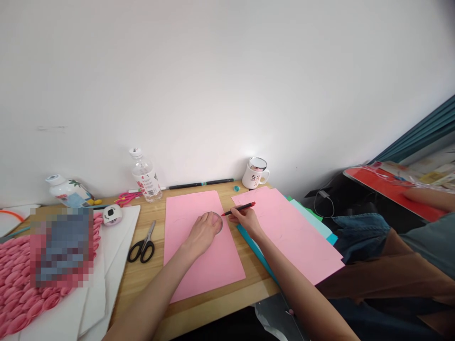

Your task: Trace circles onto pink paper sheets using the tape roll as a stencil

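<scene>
My left hand lies fingers down on a small round clear object, pressing it onto a pink paper sheet in the middle of the wooden table. My right hand is closed on a red pen. The pen's tip sits at the right edge of the round object. My right wrist rests on a stack of pink, teal and green sheets.
Black scissors lie left of the pink sheet. A water bottle, a white mug, a long black pen and a tape roll stand near the wall. White foam boards with pink rolled pieces fill the left. Another person's arm is at right.
</scene>
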### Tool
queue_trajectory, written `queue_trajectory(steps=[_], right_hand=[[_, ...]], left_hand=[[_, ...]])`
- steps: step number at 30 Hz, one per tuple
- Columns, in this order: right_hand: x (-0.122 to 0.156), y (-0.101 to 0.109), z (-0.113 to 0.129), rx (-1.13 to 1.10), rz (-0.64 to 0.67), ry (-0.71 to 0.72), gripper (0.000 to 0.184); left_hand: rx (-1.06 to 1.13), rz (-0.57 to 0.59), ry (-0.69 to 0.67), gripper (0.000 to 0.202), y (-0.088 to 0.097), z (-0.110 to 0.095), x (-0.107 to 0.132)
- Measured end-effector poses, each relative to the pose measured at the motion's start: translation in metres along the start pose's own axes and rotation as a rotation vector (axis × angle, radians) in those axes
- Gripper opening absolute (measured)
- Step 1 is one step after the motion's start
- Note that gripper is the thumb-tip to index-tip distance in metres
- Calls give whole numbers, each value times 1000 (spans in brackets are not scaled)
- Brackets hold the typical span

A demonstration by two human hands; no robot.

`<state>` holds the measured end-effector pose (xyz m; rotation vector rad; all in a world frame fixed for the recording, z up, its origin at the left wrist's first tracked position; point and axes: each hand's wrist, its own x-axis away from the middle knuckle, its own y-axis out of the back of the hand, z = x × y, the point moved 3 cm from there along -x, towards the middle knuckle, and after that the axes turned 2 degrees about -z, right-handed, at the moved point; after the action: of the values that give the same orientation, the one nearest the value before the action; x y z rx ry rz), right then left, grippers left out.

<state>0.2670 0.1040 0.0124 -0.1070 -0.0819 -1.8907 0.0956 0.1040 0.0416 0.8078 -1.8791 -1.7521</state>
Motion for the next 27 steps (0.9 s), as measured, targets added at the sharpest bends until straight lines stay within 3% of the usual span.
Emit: queue_trajectory(steps=[8,13,20,24,27], right_hand=[[7,3,1,51,-3,6,20],[33,8,1,211,-52,88,13],[80,-2,0,287,-88,194,16],[96,-6,-1,208,-32,203,20],[100,-3,-2,179,-62,191,24]], left_hand=[[-8,124,-40,53,12,6,-4],[28,127,-35,49,11,8,-5],[102,76,-68,23,7,10,-6],[24,130,-67,36,7,10,-6],[-9,169,-69,54,9,9,-7]])
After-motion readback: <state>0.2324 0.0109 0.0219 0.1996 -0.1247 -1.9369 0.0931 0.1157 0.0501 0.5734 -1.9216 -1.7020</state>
